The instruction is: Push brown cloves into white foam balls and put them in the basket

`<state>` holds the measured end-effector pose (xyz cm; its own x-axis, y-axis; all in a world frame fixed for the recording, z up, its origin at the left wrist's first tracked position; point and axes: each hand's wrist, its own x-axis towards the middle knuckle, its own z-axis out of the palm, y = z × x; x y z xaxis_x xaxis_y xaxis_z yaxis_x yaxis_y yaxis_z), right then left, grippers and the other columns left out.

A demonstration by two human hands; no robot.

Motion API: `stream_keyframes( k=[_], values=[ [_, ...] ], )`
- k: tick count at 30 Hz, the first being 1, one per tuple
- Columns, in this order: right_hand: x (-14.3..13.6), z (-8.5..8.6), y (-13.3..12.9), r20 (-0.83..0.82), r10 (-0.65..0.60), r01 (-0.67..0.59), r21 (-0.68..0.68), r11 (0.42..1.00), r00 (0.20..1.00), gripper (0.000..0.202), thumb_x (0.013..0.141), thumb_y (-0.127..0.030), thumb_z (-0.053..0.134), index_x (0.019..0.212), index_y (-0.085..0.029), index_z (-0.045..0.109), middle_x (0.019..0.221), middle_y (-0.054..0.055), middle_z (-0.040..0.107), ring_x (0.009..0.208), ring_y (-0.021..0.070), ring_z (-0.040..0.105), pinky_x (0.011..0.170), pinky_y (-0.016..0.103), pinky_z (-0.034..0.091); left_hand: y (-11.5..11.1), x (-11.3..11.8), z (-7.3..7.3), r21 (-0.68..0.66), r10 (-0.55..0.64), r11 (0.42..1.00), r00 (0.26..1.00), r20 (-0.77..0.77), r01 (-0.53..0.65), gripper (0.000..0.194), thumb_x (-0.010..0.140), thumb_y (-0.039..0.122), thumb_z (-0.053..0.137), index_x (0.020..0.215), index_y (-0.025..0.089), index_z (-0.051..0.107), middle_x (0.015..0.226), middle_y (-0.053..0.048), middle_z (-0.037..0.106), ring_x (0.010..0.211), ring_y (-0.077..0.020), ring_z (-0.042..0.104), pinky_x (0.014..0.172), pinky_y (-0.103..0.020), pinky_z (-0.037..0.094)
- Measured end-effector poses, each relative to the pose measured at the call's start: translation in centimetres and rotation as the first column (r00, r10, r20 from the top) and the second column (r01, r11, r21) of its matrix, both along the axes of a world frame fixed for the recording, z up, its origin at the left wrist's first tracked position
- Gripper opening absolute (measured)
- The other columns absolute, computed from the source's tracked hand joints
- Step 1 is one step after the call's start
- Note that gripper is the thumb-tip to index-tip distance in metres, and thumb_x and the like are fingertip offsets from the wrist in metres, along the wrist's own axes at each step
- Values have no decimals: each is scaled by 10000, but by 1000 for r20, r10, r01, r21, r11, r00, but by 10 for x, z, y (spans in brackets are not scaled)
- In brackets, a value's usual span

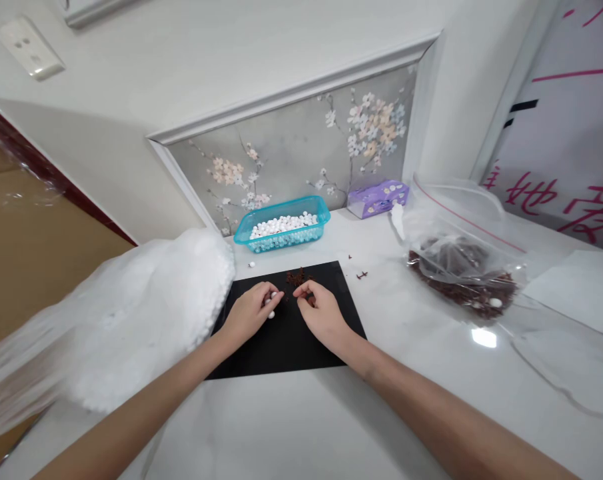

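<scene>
Black sheet on the white counter, and over it the left hand cradles a few small white balls between thumb and curled fingers — a light, cupped grip would serve best, since round things like those could easily roll off. The right hand is bent inward just beside the brown shreds, though from here I can't tell whether it pinches any — small pinches, with both hands kept low over the sheet, should limit stray bits.
</scene>
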<state>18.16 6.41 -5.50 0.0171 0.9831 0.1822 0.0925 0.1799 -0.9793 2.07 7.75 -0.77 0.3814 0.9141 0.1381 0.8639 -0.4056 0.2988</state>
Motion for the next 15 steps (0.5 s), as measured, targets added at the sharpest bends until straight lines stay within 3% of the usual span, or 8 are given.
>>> stream_keyframes(
  k=[7, 12, 15],
  values=[
    [0, -1, 1, -16, -5, 5, 0, 1000, 1000, 133, 685, -145, 429, 742, -184, 542, 746, 10, 577, 609, 127, 511, 628, 285, 426, -16, 4, -4, 35, -98, 994, 991, -88, 101, 276, 893, 407, 379, 891, 195, 556, 888, -23, 524, 753, -150, 537, 670, -270, 402],
    [0, -3, 1, -11, -3, 3, 4, 1000, 1000, 139, 692, -152, 430, 752, -184, 551, 760, 13, 583, 601, 123, 505, 585, 269, 410, -6, 0, -5, -6, -69, 998, 993, 93, 70, 279, 894, 398, 393, 918, 182, 567, 931, -39, 502, 826, -154, 542, 765, -284, 424],
    [-1, -2, 1, -9, -10, 10, 9, 1000, 1000, 135, 688, -150, 433, 744, -188, 549, 751, 11, 582, 599, 123, 502, 577, 265, 408, -4, -4, -5, -23, -83, 996, 992, 94, 85, 273, 890, 398, 407, 933, 182, 567, 917, -40, 520, 841, -163, 540, 780, -295, 419]
  ],
)
